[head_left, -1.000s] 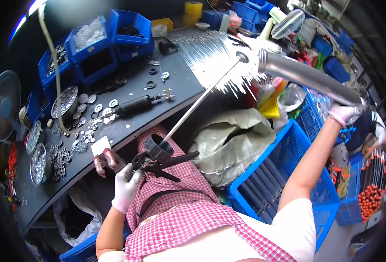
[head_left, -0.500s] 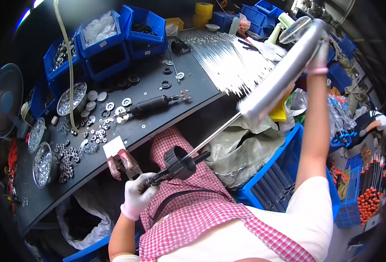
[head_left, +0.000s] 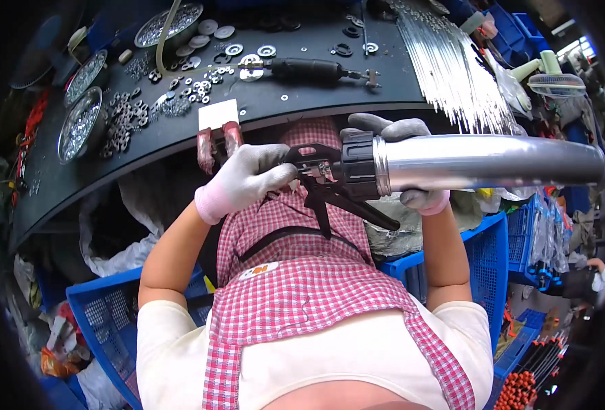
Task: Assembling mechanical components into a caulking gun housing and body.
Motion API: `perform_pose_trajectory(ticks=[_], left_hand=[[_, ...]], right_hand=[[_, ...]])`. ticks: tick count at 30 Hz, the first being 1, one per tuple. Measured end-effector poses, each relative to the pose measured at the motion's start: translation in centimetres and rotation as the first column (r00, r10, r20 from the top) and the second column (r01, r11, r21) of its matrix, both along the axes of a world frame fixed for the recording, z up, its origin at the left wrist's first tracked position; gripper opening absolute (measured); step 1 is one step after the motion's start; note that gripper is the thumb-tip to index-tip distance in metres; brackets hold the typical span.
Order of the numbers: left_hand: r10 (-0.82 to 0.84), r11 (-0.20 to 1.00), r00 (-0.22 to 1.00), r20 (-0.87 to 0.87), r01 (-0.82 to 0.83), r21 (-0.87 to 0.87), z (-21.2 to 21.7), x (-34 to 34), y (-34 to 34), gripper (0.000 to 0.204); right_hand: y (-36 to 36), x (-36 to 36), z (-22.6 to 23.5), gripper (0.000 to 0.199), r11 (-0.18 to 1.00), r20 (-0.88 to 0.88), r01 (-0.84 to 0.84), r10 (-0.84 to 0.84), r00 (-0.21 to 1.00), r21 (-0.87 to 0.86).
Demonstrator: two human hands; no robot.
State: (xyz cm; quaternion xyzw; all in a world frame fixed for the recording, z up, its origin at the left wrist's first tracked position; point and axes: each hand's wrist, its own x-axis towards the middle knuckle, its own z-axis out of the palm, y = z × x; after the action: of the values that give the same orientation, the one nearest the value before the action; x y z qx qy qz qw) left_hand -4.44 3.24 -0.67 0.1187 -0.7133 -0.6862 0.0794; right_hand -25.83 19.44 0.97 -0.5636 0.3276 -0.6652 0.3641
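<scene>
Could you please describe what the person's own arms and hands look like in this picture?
Both hands wear grey knitted work gloves with pink cuffs: the left hand and the right hand. The forearms are bare, and short white sleeves cover the upper arms.

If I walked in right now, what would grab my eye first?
A long shiny metal tube stretching to the right at centre, gripped at its black collar by the gloved right hand, while the gloved left hand holds the black handle. Behind, the dark workbench is strewn with washers and thin metal rods.
</scene>
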Motion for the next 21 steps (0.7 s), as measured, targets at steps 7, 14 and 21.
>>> perform_pose_trajectory(ticks=[7, 14, 21], left_hand=[[0.077, 0.758, 0.992, -0.098, -0.122, -0.641, -1.4, -1.3, -1.3, 0.064], [0.121, 0.898, 0.92, -0.372, -0.262, -0.355, -1.6, -4.7, 2.4, 0.114], [0.323, 0.379, 0.797, -0.51, -0.603, -0.702, 2.4, -3.4, 4.0, 0.065]], right_hand=[[0.1, 1.6, -3.4, 0.039, 0.918, -0.137, 0.343, -0.32, 0.938, 0.202], [-1.1, 3.6, -2.1, 0.037, 0.925, 0.018, 0.206, -0.224, 0.974, 0.32], [5.7, -5.6, -3.3, 0.036, 0.494, -0.97, 0.842, 0.008, 0.245, 0.216]])
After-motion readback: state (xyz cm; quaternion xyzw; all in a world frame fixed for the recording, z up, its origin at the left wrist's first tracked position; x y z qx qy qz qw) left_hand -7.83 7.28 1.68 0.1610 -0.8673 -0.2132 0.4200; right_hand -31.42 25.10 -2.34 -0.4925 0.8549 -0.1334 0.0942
